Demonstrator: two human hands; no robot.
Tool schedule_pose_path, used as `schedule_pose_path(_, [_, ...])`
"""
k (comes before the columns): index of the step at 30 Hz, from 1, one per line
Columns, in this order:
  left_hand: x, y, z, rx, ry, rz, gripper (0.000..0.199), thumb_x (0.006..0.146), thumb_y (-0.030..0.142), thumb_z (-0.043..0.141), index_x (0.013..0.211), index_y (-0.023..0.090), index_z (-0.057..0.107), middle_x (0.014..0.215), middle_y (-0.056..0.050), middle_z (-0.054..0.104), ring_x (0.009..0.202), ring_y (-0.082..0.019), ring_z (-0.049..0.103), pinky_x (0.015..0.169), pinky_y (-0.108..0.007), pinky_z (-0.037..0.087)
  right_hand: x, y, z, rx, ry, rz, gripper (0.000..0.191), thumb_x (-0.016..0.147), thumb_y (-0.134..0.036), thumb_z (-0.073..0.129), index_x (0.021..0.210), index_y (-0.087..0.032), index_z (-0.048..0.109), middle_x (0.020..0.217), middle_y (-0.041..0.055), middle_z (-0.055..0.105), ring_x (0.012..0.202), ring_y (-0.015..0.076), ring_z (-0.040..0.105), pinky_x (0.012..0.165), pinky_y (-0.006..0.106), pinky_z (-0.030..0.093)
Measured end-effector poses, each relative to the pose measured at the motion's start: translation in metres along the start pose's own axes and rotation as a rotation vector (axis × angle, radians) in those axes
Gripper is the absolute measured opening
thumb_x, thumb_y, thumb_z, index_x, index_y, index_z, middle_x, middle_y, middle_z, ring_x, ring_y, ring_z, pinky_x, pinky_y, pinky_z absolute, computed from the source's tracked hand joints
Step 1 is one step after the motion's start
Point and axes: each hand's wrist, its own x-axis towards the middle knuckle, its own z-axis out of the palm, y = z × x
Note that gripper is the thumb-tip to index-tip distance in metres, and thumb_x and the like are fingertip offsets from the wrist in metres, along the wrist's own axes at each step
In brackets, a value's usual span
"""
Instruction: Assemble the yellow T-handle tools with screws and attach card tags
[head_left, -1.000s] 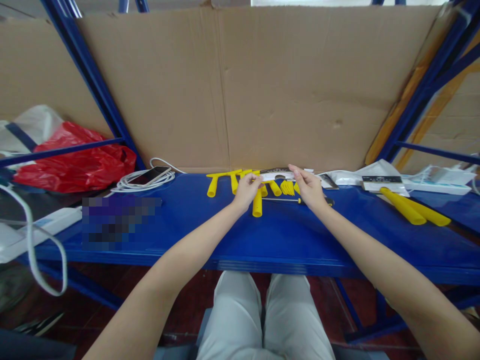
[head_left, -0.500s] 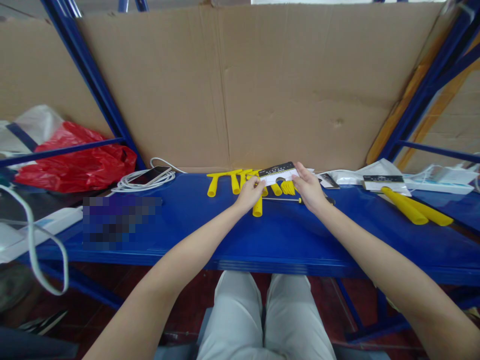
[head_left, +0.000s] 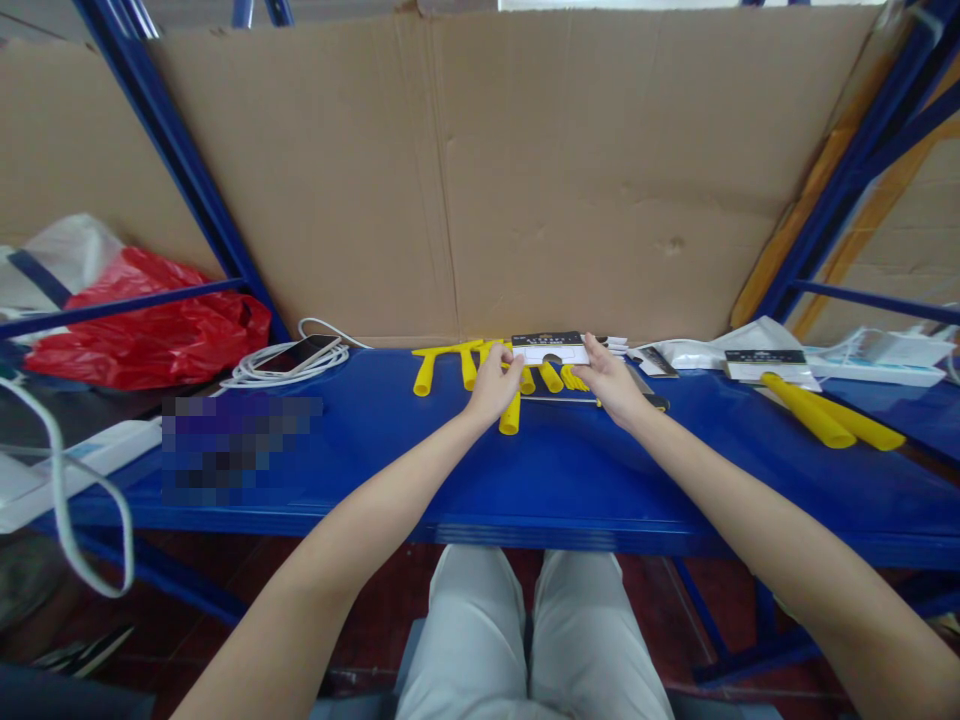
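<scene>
A black-and-white printed card (head_left: 534, 355) with a rounded cutout in its lower edge is held level between my two hands, above the back of the blue table (head_left: 480, 490). My left hand (head_left: 495, 385) is closed on its left end, and my right hand (head_left: 609, 383) pinches the right end. Below the left fingers a yellow tubular handle (head_left: 510, 413) points toward me; its upper end is hidden, and I cannot tell whether it is held. Behind the hands lie several yellow T-shaped tools (head_left: 423, 374) and a small stack of yellow pieces (head_left: 573, 378).
On the right, two yellow handles (head_left: 810, 415) lie with a carded pack (head_left: 765, 366). A phone (head_left: 304, 352) rests on a coiled white cable (head_left: 255, 368) at left, near a red plastic bag (head_left: 157, 325). A cardboard sheet (head_left: 562, 180) walls off the back.
The card has turned from a slant to nearly level, its right end coming down. My right hand has lowered slightly and moved left, and the yellow handle has shifted a little left.
</scene>
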Motion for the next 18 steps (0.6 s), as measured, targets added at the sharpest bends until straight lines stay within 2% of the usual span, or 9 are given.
schedule_pose_path(4, [-0.001, 0.002, 0.002, -0.070, -0.019, -0.039, 0.019, 0.087, 0.023, 0.052, 0.077, 0.021, 0.036, 0.074, 0.004, 0.051, 0.059, -0.007, 0.059, 0.052, -0.018, 0.047, 0.002, 0.007, -0.003, -0.021, 0.049, -0.004, 0.067, 0.075, -0.019, 0.062, 0.139, -0.023, 0.045, 0.142, 0.0084, 0.048, 0.130, 0.0210, 0.046, 0.107, 0.042, 0.037])
schedule_pose_path(8, [0.000, 0.003, 0.003, -0.123, -0.027, -0.050, 0.018, 0.086, 0.020, 0.054, 0.079, 0.020, 0.038, 0.083, 0.002, 0.054, 0.058, -0.006, 0.059, 0.048, -0.016, 0.047, 0.001, 0.005, -0.003, 0.010, 0.029, -0.004, 0.060, 0.075, -0.025, 0.066, 0.133, -0.021, 0.050, 0.130, 0.0102, 0.059, 0.122, 0.0222, 0.054, 0.104, 0.044, 0.041])
schedule_pose_path(14, [0.004, 0.004, 0.000, -0.175, -0.017, -0.044, 0.017, 0.084, 0.022, 0.057, 0.081, 0.020, 0.040, 0.087, 0.000, 0.059, 0.059, -0.007, 0.059, 0.048, -0.018, 0.049, -0.004, -0.009, 0.000, 0.059, -0.062, -0.065, 0.039, 0.072, -0.041, 0.071, 0.105, -0.021, 0.067, 0.107, 0.0076, 0.071, 0.107, 0.0254, 0.064, 0.097, 0.046, 0.049])
schedule_pose_path(18, [0.003, 0.006, -0.001, -0.150, -0.013, -0.050, 0.017, 0.083, 0.023, 0.058, 0.081, 0.020, 0.042, 0.081, 0.001, 0.060, 0.056, -0.008, 0.058, 0.048, -0.019, 0.047, -0.002, -0.008, -0.002, 0.021, -0.066, -0.041, 0.037, 0.069, -0.052, 0.071, 0.089, -0.021, 0.069, 0.096, 0.0069, 0.073, 0.095, 0.0272, 0.068, 0.088, 0.046, 0.054])
